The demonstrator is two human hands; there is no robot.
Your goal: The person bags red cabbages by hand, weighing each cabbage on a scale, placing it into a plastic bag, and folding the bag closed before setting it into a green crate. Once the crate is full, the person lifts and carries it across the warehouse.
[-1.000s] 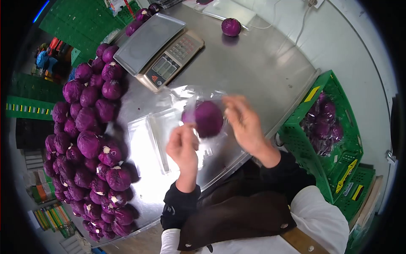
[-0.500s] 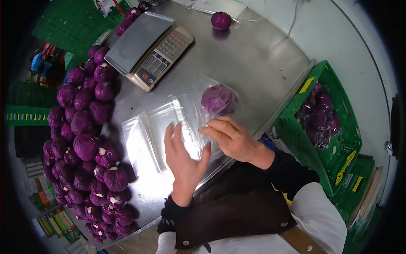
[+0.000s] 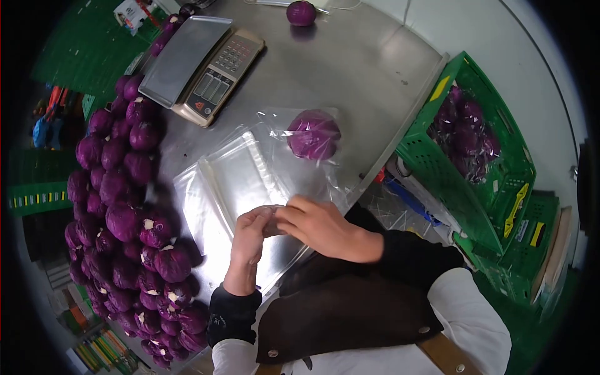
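Note:
A purple cabbage [image 3: 314, 135] lies on the steel table inside a clear plastic bag [image 3: 299, 178], whose loose end stretches down toward my hands. My left hand [image 3: 250, 236] is closed in a pinch, its thumb and fingers at the bag's end. Meeting it fingertip to fingertip is my right hand [image 3: 328, 230], its fingers also bent closed on the film; the exact grip is partly hidden. Under and beyond the hands lies a stack of flat clear bags [image 3: 231, 165], shiny with reflected light.
Unwrapped purple cabbages [image 3: 122, 219] are heaped along the table's left side. A scale [image 3: 203, 69] stands at the back left, and a single cabbage [image 3: 301, 13] sits at the far edge. To the right, a green crate [image 3: 437, 162] holds bagged cabbages [image 3: 467, 134].
My left hand, open before, has closed and met my right hand. My right hand has moved from beside the cabbage toward me. The bag's loose end is now drawn toward my body.

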